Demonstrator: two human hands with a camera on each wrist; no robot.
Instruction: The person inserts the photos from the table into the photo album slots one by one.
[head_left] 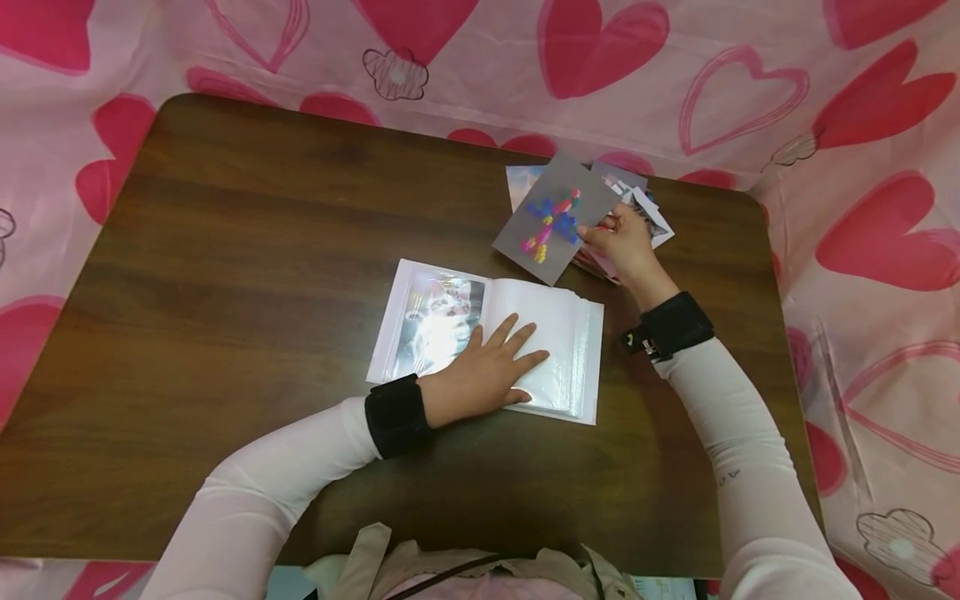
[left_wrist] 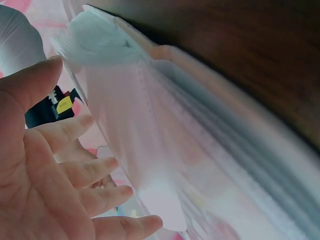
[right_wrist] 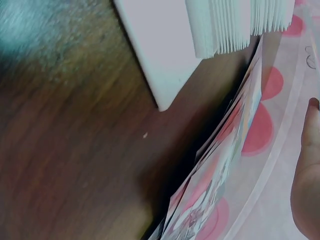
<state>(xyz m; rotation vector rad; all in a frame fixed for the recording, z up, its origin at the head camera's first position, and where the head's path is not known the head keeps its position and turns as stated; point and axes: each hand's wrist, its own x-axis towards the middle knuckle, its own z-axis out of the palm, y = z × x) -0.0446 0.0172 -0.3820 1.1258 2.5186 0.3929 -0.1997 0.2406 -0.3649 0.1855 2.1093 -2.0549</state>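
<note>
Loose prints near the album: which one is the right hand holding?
The grey print with a multicoloured figure, pinched in the right hand; the other loose prints lie piled on the table, partly hidden behind it in the head view.

The desk (head_left: pixel 262 208) looks like brown wood, smooth, with lines in it and a soft shine. The book (head_left: pixel 555 321) has a smooth white cover and thin, shiny plastic pages. Light glares on the plastic over the cat picture (head_left: pixel 450 304). The gray picture (head_left: pixel 551 221) looks like smooth, dull paper. The stack of pictures (right_wrist: pixel 212 175) looks like thin paper. The sleeves (head_left: pixel 262 483) are soft white cloth. The wrist bands (head_left: pixel 397 417) look like dull black cloth.
</note>
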